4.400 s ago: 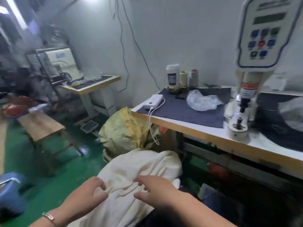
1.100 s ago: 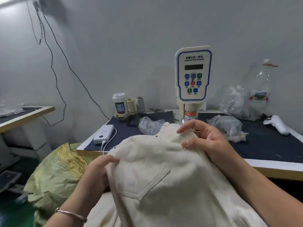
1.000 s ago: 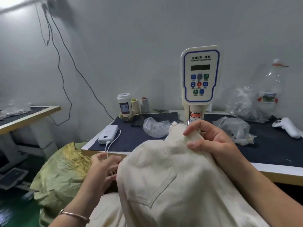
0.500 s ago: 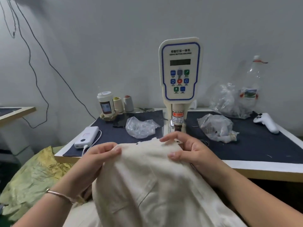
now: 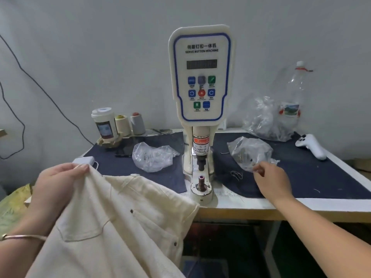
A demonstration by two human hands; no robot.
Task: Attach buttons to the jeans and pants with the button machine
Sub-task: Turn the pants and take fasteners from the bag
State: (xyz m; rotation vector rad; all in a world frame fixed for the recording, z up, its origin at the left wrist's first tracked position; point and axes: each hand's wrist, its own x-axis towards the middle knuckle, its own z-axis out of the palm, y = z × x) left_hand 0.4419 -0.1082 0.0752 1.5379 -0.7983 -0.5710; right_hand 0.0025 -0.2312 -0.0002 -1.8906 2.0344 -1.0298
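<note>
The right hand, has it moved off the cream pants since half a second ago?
Yes. The right hand left the pants and went right, past the button machine.

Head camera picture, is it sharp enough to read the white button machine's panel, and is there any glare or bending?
Head view: the white button machine is sharp, "SERVO BUTTON MACHINE" reads clearly; its dark display shows nothing legible; lighting is soft and even, no glare; wide-angle bending tilts the table edge.

cream pants [image 5: 112, 227], plain with dark rivets; white button machine [image 5: 200, 77] with blue-edged panel; navy table mat [image 5: 321, 177]; white controller [image 5: 311, 146] far right.
</note>
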